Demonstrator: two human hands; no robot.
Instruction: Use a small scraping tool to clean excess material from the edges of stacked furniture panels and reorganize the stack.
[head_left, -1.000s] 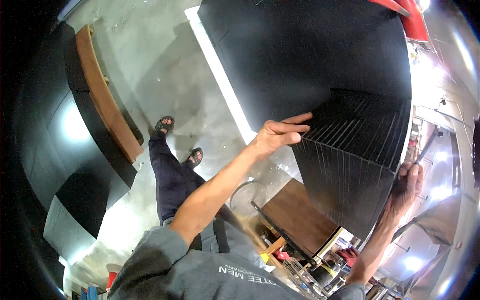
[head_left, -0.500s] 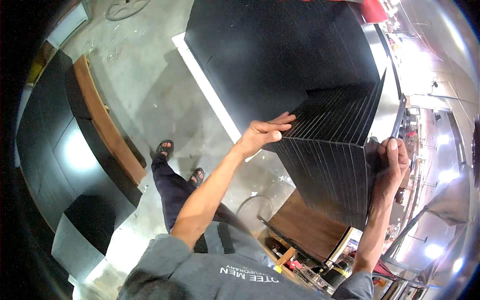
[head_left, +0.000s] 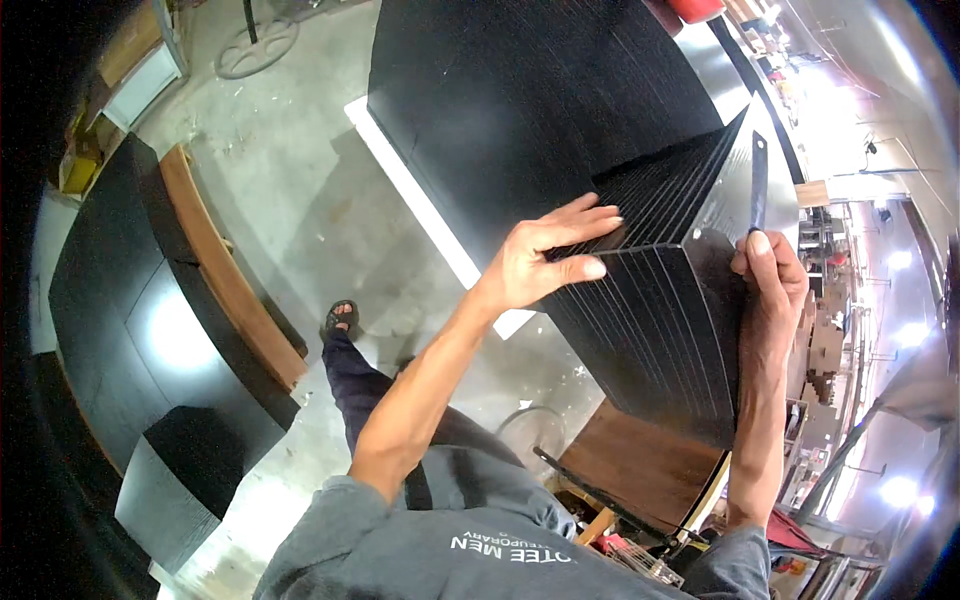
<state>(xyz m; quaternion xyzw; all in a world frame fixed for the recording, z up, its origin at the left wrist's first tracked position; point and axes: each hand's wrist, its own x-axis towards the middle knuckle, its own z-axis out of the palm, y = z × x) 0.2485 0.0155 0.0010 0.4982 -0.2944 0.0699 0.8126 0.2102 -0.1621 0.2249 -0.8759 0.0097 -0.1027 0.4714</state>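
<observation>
A stack of thin black boards (head_left: 640, 330) stands before me, its pale edge lines running in parallel. My left hand (head_left: 545, 250) lies at the stack's near left corner, fingers stretched over the top edges and thumb apart against the near side. My right hand (head_left: 770, 275) is at the right side of the stack. Between its thumb and fingers is a flat, narrow dark strip (head_left: 759, 180) with a small hole at its far end, pointing away from me beside the outermost board. Its lower end is hidden in my grip.
Behind the stack stretches a large black panel (head_left: 480, 110) with a white edge (head_left: 420, 195). More black panels (head_left: 130, 290) lie at the left beside a brown wooden board (head_left: 235, 270). A brown surface (head_left: 645, 460) and tools are below the stack; a red object (head_left: 697, 8) sits far right.
My right hand has risen along the stack's side, and the strip now shows more fully. My left hand has shifted right, with its thumb and fingers farther apart. The whole view has tilted slightly.
</observation>
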